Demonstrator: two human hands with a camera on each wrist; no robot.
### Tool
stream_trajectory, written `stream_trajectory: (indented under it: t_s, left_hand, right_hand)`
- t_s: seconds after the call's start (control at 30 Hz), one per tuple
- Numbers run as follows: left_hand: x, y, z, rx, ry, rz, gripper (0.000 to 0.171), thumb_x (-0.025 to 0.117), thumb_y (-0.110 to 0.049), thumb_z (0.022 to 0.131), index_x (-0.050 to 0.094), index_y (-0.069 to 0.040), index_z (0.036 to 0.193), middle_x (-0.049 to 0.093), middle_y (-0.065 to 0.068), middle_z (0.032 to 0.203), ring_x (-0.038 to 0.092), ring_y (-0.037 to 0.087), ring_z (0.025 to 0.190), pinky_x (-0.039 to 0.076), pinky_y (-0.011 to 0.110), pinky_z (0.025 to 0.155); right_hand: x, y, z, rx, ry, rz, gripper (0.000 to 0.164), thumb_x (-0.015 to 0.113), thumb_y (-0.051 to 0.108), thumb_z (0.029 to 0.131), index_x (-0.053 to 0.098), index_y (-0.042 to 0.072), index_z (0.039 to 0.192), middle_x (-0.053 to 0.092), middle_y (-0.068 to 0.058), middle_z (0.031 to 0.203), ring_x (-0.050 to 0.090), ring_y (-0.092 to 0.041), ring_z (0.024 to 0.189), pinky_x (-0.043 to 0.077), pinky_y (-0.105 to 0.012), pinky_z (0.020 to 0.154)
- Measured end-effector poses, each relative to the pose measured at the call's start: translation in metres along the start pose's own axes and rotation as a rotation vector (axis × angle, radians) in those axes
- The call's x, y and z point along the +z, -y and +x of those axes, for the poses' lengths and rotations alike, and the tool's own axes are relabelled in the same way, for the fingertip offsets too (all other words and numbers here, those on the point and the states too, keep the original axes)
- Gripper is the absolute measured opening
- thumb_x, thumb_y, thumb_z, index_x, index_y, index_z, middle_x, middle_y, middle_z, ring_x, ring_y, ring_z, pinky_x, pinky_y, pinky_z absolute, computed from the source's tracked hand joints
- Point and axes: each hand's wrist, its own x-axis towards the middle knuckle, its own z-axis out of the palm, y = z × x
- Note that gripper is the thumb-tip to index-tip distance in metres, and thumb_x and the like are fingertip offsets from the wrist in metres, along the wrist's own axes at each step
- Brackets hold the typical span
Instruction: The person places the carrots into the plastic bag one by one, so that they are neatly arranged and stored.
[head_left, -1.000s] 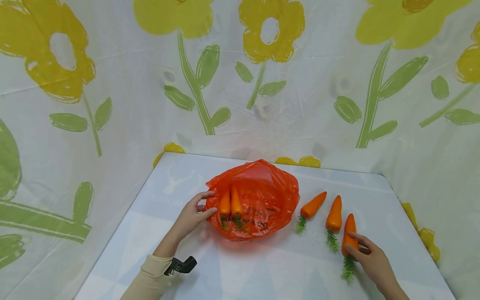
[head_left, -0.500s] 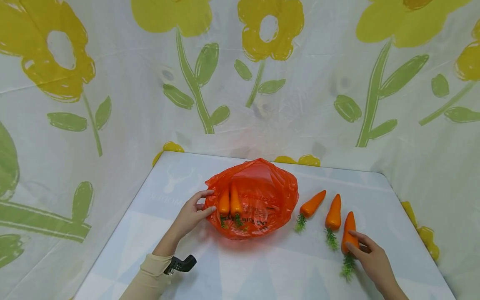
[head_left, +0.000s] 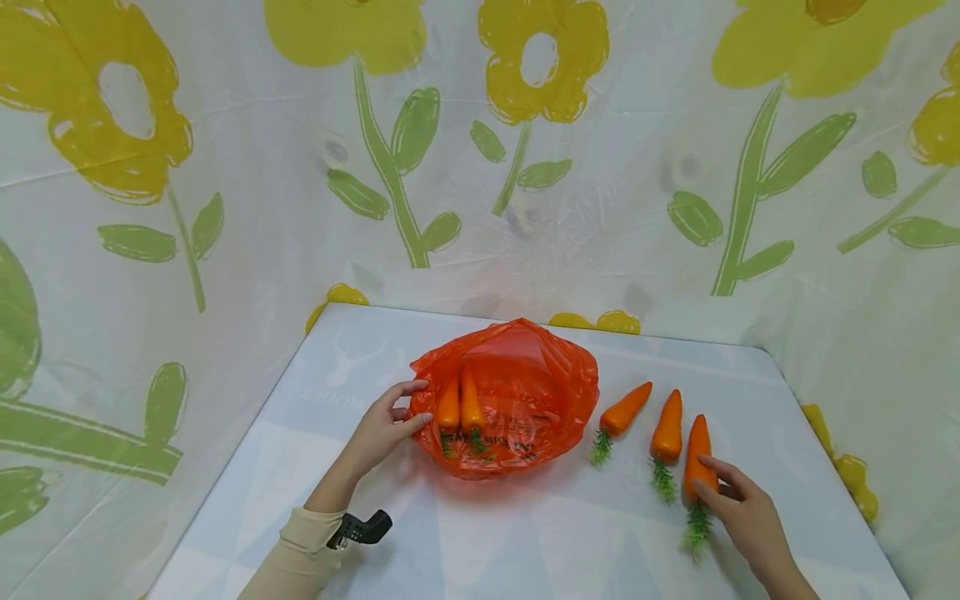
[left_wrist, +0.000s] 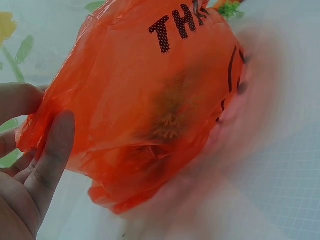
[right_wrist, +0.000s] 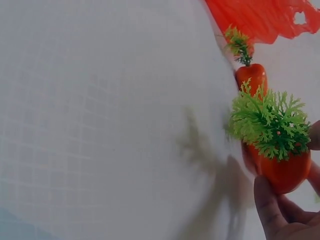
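An orange-red plastic bag (head_left: pixel 525 392) lies on the table with its mouth spread open. Two carrots (head_left: pixel 472 402) with green tops are inside, at its left. My left hand (head_left: pixel 386 429) pinches the bag's left rim between thumb and fingers; the left wrist view shows the thumb (left_wrist: pixel 59 142) pressing the film. At the right, my right hand (head_left: pixel 742 508) grips a carrot (head_left: pixel 697 462) near its leafy end, tip pointing away. In the right wrist view that carrot's green top (right_wrist: pixel 272 122) faces the camera. Left of it lie a second carrot (head_left: pixel 667 429) and a third carrot (head_left: pixel 624 412).
The pale patterned table (head_left: pixel 525 542) ends at a back edge against a flower-printed curtain (head_left: pixel 600 208), which also hangs at both sides. A black wrist camera mount (head_left: pixel 362 529) sits on the left wrist above the table.
The carrot in my right hand has shifted slightly away from me and stands a little more upright in view. My left hand and the bag stay nearly still.
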Motion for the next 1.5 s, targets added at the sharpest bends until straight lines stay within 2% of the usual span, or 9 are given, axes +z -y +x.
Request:
stream_trajectory:
  t_s: [0.37,0.5,0.67,0.8,0.93,1.03,1.1,1.3,1.5]
  left_hand:
    - [-0.001,-0.001,0.000,-0.003,0.002,0.002,0.056,0.074,-0.023,0.095,0.052,-0.013,0.145,0.046,0.017,0.146,0.067,0.029,0.104,0.061,0.033,0.081]
    - [0.000,-0.001,0.000,-0.006,0.001,0.009,0.057,0.075,-0.024,0.095,0.052,-0.013,0.145,0.047,0.017,0.145,0.067,0.029,0.104,0.061,0.033,0.081]
    - [-0.001,-0.001,-0.001,0.004,0.008,-0.006,0.056,0.074,-0.023,0.095,0.051,-0.012,0.145,0.046,0.017,0.146,0.067,0.028,0.103,0.061,0.032,0.080]
    - [-0.001,-0.001,-0.001,0.002,0.007,0.000,0.056,0.075,-0.022,0.095,0.052,-0.013,0.145,0.046,0.017,0.145,0.067,0.028,0.102,0.061,0.032,0.080]
    - [0.000,-0.001,-0.002,0.001,0.006,0.003,0.056,0.075,-0.021,0.094,0.052,-0.013,0.145,0.047,0.016,0.146,0.068,0.029,0.102,0.061,0.032,0.080]
    - [0.000,0.000,-0.002,0.005,0.005,0.001,0.056,0.075,-0.022,0.094,0.052,-0.013,0.145,0.047,0.016,0.146,0.068,0.028,0.102,0.061,0.032,0.080]
    - [0.000,0.000,-0.002,0.007,0.006,-0.001,0.056,0.075,-0.022,0.095,0.052,-0.013,0.145,0.046,0.016,0.146,0.068,0.028,0.101,0.061,0.031,0.079]
    - [0.000,0.000,-0.002,0.015,0.006,-0.005,0.056,0.074,-0.022,0.095,0.052,-0.013,0.145,0.046,0.017,0.146,0.068,0.028,0.100,0.061,0.031,0.079]
    - [0.000,0.000,-0.002,0.013,0.004,-0.002,0.056,0.074,-0.022,0.095,0.052,-0.013,0.145,0.047,0.017,0.146,0.068,0.027,0.100,0.061,0.031,0.079]
  right_hand:
    - [-0.001,0.007,-0.001,-0.072,-0.024,-0.055,0.080,0.062,0.060,0.095,0.044,0.008,0.154,0.043,-0.022,0.154,0.053,-0.031,0.120,0.052,-0.022,0.074]
    - [-0.001,0.010,-0.002,-0.093,-0.015,-0.056,0.080,0.062,0.061,0.094,0.046,0.011,0.153,0.045,-0.020,0.153,0.055,-0.013,0.108,0.053,-0.023,0.076]
    - [0.001,0.011,-0.003,-0.152,-0.021,-0.045,0.073,0.064,0.057,0.095,0.050,0.012,0.150,0.047,-0.018,0.151,0.049,0.012,0.094,0.054,-0.021,0.075]
    - [0.004,0.011,-0.002,-0.191,-0.026,-0.059,0.068,0.064,0.053,0.097,0.052,0.010,0.148,0.049,-0.019,0.149,0.052,0.007,0.097,0.054,-0.021,0.075]
    - [0.008,0.014,-0.001,-0.188,-0.013,-0.069,0.068,0.063,0.053,0.097,0.052,0.008,0.148,0.049,-0.020,0.149,0.058,-0.017,0.109,0.053,-0.019,0.075]
    - [0.011,0.015,0.000,-0.199,-0.008,-0.065,0.068,0.063,0.052,0.098,0.052,0.007,0.148,0.050,-0.021,0.148,0.057,-0.028,0.114,0.053,-0.019,0.075]
    - [0.012,0.016,0.000,-0.211,-0.010,-0.063,0.066,0.063,0.051,0.098,0.053,0.007,0.147,0.050,-0.021,0.148,0.058,-0.023,0.112,0.054,-0.018,0.076]
    - [0.015,0.018,-0.002,-0.276,-0.022,-0.046,0.059,0.065,0.045,0.099,0.056,0.008,0.145,0.053,-0.019,0.146,0.052,0.010,0.098,0.054,-0.019,0.078]
    - [0.019,0.022,-0.003,-0.292,-0.016,-0.022,0.058,0.066,0.043,0.099,0.057,0.008,0.144,0.052,-0.018,0.146,0.052,0.012,0.097,0.052,-0.017,0.080]
